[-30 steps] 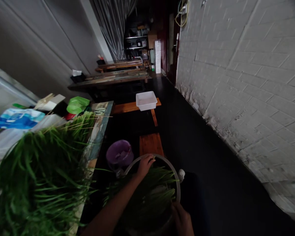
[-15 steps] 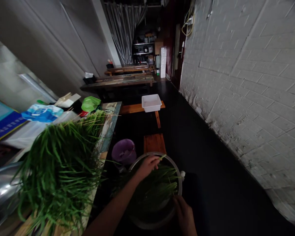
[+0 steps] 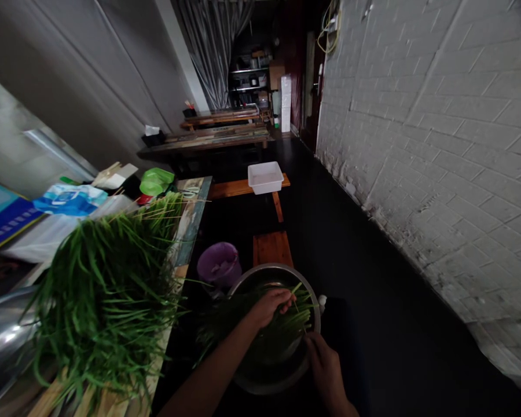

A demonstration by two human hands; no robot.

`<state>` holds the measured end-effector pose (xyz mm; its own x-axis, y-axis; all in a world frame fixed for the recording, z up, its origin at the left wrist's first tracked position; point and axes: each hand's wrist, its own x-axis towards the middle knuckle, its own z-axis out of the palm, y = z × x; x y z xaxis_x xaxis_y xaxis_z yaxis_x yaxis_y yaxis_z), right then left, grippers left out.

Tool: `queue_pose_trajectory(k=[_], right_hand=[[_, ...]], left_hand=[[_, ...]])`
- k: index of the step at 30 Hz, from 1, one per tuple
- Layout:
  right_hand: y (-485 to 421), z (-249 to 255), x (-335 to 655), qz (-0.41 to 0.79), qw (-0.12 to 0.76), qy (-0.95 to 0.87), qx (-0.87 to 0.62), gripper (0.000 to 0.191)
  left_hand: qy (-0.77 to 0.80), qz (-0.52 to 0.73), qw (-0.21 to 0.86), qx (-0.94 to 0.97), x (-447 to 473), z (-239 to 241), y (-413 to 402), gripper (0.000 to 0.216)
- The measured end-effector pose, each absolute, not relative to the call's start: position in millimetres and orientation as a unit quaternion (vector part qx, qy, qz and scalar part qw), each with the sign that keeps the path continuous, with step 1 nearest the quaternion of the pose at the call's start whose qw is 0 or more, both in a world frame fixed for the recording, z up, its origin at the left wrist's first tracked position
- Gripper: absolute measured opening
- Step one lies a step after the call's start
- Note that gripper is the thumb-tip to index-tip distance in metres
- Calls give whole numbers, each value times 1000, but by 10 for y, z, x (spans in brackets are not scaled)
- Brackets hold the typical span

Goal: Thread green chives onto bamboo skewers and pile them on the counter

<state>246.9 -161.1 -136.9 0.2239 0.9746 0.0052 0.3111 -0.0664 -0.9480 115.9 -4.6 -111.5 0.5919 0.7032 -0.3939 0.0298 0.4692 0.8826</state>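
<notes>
My left hand (image 3: 274, 307) is closed around a few garlic chive stalks (image 3: 296, 288), whose pale ends stick out past the fingers. It is over a wide metal basin (image 3: 315, 289) holding more garlic chives (image 3: 301, 318). At the basin's near right rim, my right hand (image 3: 327, 368) is closed in a pinch. Only a tiny tip of a thin pale stick shows at its fingertips; the rest is hidden. A large heap of garlic chives (image 3: 113, 289) covers the table on the left, with thin skewers (image 3: 156, 213) through the far bunches.
Beyond the basin are a purple bucket (image 3: 219, 263) and a wooden stool (image 3: 272, 249). A white plastic tub (image 3: 265, 177) rests on a bench (image 3: 232, 189). The table (image 3: 193, 217) also bears a green bag (image 3: 156, 181) and a blue packet (image 3: 72, 200). A brick wall (image 3: 451, 145) runs along the right.
My left hand has moved right and nearer to me with the stalks, lower over the basin. My right hand has stayed near the rim, shifting slightly up in view.
</notes>
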Motion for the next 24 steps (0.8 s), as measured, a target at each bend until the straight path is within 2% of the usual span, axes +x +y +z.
queue_pose_trajectory(k=[10,16,20,24], right_hand=[[-1595,-1378,2446,367,467,-488,-640,33],[-1600,-1404,2509,386,450,-505,-628,31],[-1582,-1477,2476,383,446,-493,-641,34],[-1593,-1626,2443,393,451,-467,-651,35]], left_hand=[[393,199,756,485,1098,-1257,-53,39],[385,118,748,528,1030,-1239,-9,41],[357,76,681,635,985,-1356,-36,38],[335,71,590,732,1043,-1597,25,26]])
